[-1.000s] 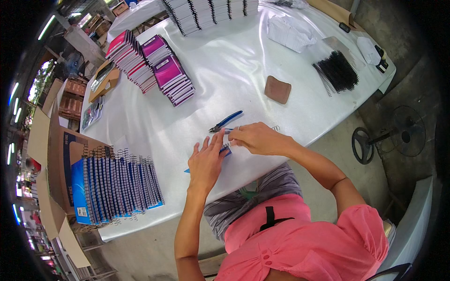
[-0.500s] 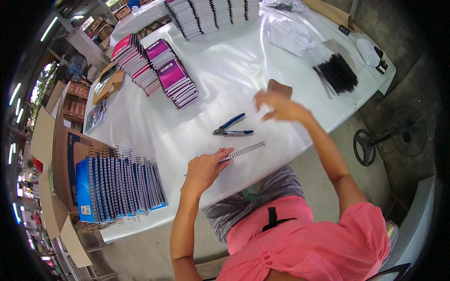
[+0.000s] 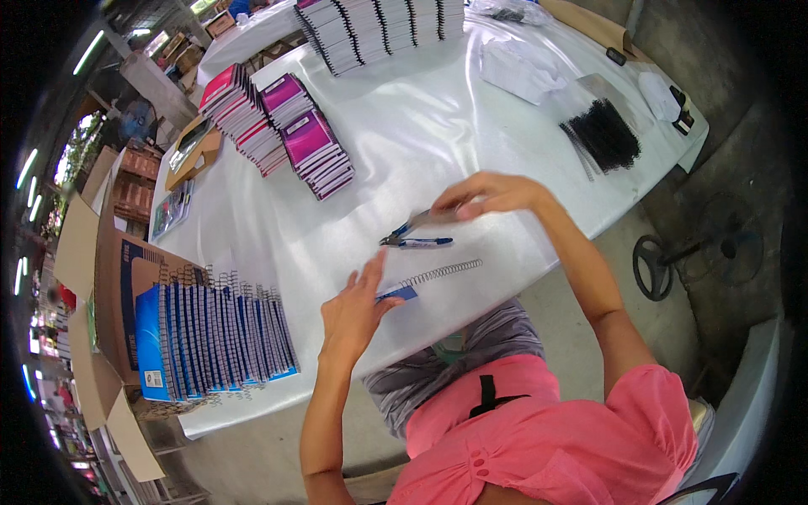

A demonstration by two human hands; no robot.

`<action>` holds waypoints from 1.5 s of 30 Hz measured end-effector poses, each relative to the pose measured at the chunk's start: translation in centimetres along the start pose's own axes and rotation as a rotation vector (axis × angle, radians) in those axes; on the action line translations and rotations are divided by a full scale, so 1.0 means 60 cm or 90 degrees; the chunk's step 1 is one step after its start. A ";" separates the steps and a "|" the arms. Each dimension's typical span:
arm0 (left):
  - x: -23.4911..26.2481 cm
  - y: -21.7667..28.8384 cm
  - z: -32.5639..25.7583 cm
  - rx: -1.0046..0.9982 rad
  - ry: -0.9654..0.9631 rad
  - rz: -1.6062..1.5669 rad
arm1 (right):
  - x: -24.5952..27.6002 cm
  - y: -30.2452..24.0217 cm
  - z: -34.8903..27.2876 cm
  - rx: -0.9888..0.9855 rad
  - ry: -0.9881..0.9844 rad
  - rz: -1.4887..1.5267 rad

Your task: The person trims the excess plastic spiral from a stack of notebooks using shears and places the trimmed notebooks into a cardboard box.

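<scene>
The fingers (image 3: 370,274) of the left hand (image 3: 347,318) were loosely spread and gripped nothing, with the thumb at the edge of a blue notebook (image 3: 405,294). The notebook lay on the table (image 3: 421,151) just on the near side of the pliers (image 3: 427,243), partly under that hand, probably so the palm could steady it. A wire coil (image 3: 447,271) stretched rightward from it, its free end clear of the fingers.

The fingers of the right hand (image 3: 498,194) were curled, with what looked like a brown pad (image 3: 433,219) pinched in them above the pliers; blur hid the exact grip. The pliers lay with handles apart, presumably central to suit either hand.

Well left of the pliers, spiral notebooks (image 3: 225,341) stood stacked beside a carton (image 3: 108,295), perhaps to keep them tidy. Purple books (image 3: 313,139) lay beyond the pliers to the left; black coils (image 3: 608,136), bunched together, lay far to the right.
</scene>
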State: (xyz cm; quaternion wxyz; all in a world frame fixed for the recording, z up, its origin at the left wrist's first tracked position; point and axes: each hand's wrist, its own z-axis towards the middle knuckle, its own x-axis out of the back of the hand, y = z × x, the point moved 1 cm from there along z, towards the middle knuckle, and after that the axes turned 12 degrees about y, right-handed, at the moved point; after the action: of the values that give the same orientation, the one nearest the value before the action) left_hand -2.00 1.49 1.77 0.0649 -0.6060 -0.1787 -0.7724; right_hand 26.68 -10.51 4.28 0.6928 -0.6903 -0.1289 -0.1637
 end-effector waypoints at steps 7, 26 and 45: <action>-0.015 -0.038 -0.019 0.071 0.050 -0.057 | -0.088 0.003 0.065 0.016 -0.260 0.138; 0.011 -0.047 0.011 0.139 0.007 -0.040 | -0.093 0.030 0.095 0.032 -0.206 0.036; -0.102 -0.089 -0.014 0.322 0.311 -0.683 | -0.106 0.011 0.133 0.014 -0.196 -0.109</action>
State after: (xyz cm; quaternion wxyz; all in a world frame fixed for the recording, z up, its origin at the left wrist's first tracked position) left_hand -2.88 5.46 -5.32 -0.1511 -0.2050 -0.6141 -0.7470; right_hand 21.54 -2.24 1.22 0.6558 -0.6864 -0.2935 -0.1128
